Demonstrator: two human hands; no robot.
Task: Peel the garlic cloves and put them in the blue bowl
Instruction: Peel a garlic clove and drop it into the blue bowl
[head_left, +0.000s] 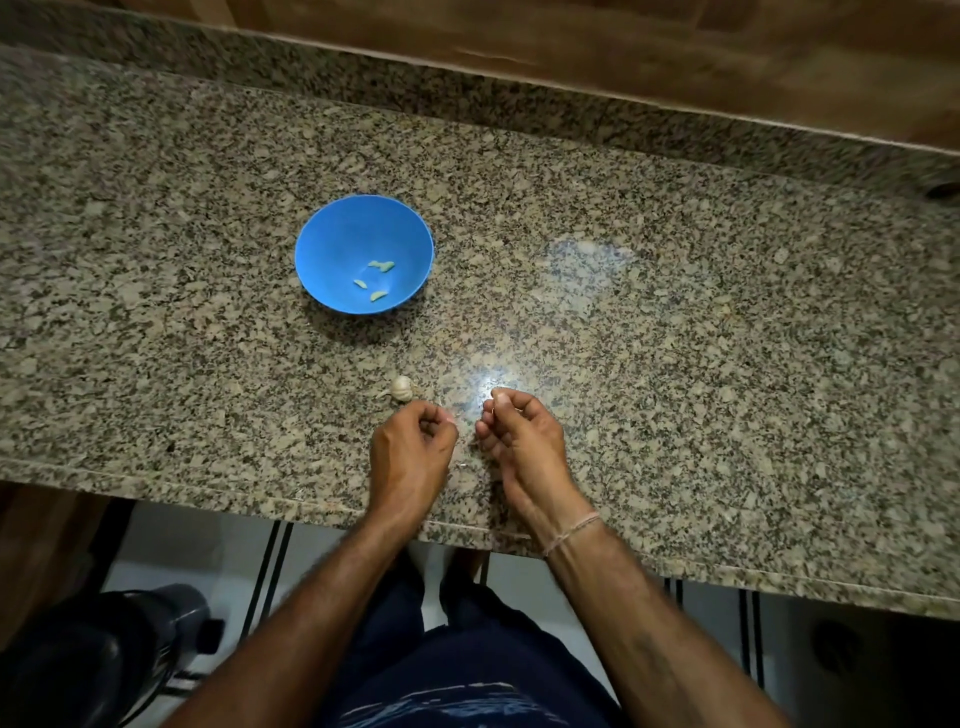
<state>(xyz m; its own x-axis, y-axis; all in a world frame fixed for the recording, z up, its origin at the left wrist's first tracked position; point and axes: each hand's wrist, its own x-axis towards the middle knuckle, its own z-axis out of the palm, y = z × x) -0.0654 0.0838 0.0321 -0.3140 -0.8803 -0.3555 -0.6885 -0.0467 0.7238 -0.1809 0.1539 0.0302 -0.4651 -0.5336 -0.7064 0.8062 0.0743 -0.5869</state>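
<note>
The garlic bulb (401, 388), small, pale and still in its papery skin with a short wisp trailing to its left, lies on the speckled granite table (675, 338) just beyond the left hand (413, 447), close to that hand's knuckles but not touching them. The left hand's fingers (434, 415) are curled inward with the thumb meeting the fingertips; whether they pinch a clove or a scrap of skin is too small to tell. The right hand (519, 436) sits just beside it, a narrow gap of table between the two, its fingers likewise curled toward the palm and the thumb raised at the far side; what it holds, if anything, cannot be made out. A thin thread band (571, 531) circles the right wrist. The blue bowl (337, 244) stands upright farther back and to the left, well apart from both hands, and in its bottom lie a few peeled cloves (382, 266), small, pale yellow-green, curved pieces, gathered toward the near side of the bowl.
</note>
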